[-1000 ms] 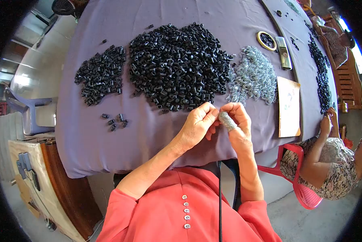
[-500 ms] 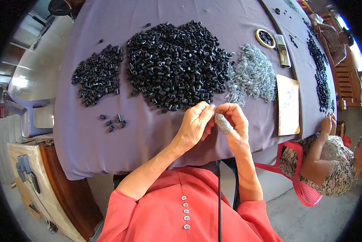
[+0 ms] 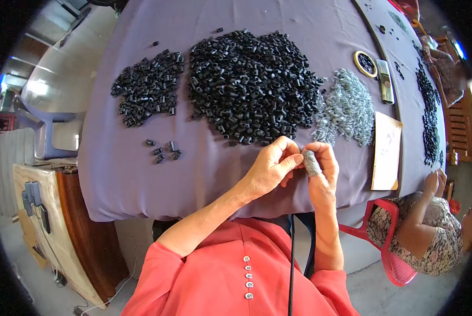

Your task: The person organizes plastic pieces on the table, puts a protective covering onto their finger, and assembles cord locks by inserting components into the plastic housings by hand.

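Observation:
My left hand and my right hand meet fingertip to fingertip over the near part of the table. Both are closed in a pinch; whatever they hold is too small and hidden to make out. A grey wrapping covers the right thumb. Just beyond the fingers lies a large heap of short black tubular pieces. Beside it, to the right, is a heap of small silvery pieces that look like springs. A smaller black heap lies at left, with several loose black pieces nearer me.
A purple cloth covers the table. At right are a yellow-rimmed round container, a flat metallic object and a board. Another person sits on a pink chair by a long black row.
The camera view has turned, so the heaps sit further right in the picture. My hands stay together, with the left thumb now bent further over the fingertips.

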### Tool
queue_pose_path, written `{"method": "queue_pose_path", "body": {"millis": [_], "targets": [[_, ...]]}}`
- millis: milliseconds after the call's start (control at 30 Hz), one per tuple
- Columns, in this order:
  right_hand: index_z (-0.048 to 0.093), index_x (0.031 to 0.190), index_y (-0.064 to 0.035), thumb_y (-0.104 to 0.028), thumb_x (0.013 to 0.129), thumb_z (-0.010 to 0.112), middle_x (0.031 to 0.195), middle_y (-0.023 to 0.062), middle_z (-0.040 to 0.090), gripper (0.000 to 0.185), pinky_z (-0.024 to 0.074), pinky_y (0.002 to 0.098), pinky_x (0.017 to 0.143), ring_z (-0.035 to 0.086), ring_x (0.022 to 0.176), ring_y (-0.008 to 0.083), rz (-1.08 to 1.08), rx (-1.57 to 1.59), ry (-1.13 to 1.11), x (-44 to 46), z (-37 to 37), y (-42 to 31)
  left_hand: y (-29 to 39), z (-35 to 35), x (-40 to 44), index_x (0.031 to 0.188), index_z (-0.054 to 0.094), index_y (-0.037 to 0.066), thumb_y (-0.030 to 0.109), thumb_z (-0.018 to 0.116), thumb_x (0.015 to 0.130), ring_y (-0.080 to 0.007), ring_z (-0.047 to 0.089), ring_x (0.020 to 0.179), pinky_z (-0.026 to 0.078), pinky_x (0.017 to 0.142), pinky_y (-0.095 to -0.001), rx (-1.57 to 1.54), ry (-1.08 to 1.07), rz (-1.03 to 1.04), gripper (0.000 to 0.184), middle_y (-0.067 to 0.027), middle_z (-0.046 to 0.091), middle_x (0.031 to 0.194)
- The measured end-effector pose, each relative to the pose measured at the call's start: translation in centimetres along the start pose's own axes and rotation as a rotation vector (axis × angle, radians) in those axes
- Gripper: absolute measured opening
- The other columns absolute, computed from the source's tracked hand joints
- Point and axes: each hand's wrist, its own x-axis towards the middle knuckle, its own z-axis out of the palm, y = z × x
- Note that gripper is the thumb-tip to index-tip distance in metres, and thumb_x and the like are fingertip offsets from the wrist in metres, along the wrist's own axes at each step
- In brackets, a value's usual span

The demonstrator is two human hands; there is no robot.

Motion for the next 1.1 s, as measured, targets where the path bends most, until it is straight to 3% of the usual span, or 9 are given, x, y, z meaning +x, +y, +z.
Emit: {"method": "queue_pose_path", "body": {"millis": [400,600,733,867,1000,1100], "targets": [[0.053,0.095,-0.0037,0.004,0.083,0.055,0.081,-0.001,0.053,0.014,0.0415,0.0195,0.067,0.051,0.073,0.0053,-0.113,-0.282,0.058,-0.5,0.1,0.5,-0.4,0.1,-0.3,0.094,0.047,0.006,0.008,0.05,0.091,-0.0055,0.05,0.058,0.042,0.047,-0.019,0.037,0.016,0.073,0.005,-0.0004,0.055,0.075],[0.054,0.094,-0.0036,0.004,0.083,0.056,0.082,-0.0014,0.054,0.014,0.0412,0.0187,0.068,0.05,0.075,0.0048,-0.101,-0.175,0.049,-0.8,-0.2,0.2,-0.7,0.2,-0.2,0.093,0.049,0.006,0.006,0.049,0.091,-0.0059,0.049,0.057,0.041,0.048,-0.0194,0.012,-0.029,0.113,0.003,0.0004,0.052,0.072],[0.053,0.098,-0.0029,0.005,0.082,0.055,0.085,0.0029,0.058,0.018,0.0453,0.0222,0.07,0.057,0.075,0.0094,-0.071,-0.012,0.006,-1.1,-0.2,0.6,-1.1,0.0,-0.3,0.093,0.052,0.007,0.003,0.051,0.089,-0.0059,0.048,0.058,0.041,0.048,-0.0198,0.0,-0.031,0.149,0.005,0.0006,0.052,0.071],[0.054,0.099,-0.0015,0.007,0.08,0.047,0.093,0.0033,0.057,0.022,0.0427,0.0225,0.077,0.054,0.084,0.0104,-0.089,-0.062,-0.019,-1.7,-0.9,0.8,-1.7,-0.2,0.3,0.093,0.053,0.007,0.007,0.054,0.089,-0.0059,0.053,0.063,0.046,0.051,-0.0197,-0.057,-0.02,0.18,0.004,-0.0004,0.056,0.076],[0.056,0.102,-0.0013,-0.008,0.09,0.051,0.085,0.0023,0.059,0.015,0.0417,0.0192,0.064,0.051,0.069,0.0061,-0.059,-0.089,0.038,-2.4,-0.6,0.4,-1.8,-0.2,0.2,0.091,0.054,0.006,0.006,0.057,0.087,-0.0063,0.053,0.061,0.046,0.05,-0.0198,-0.06,0.016,0.183,0.005,0.0,0.055,0.074],[0.059,0.097,-0.0017,-0.012,0.091,0.051,0.08,0.0023,0.06,0.015,0.0423,0.0202,0.06,0.051,0.064,0.0064,-0.018,-0.125,0.029,-2.4,-0.5,0.1,-1.9,-0.2,0.2,0.089,0.055,0.006,0.004,0.058,0.086,-0.006,0.051,0.057,0.042,0.05,-0.0191,0.002,-0.015,0.252,0.005,0.0014,0.055,0.069]]}}
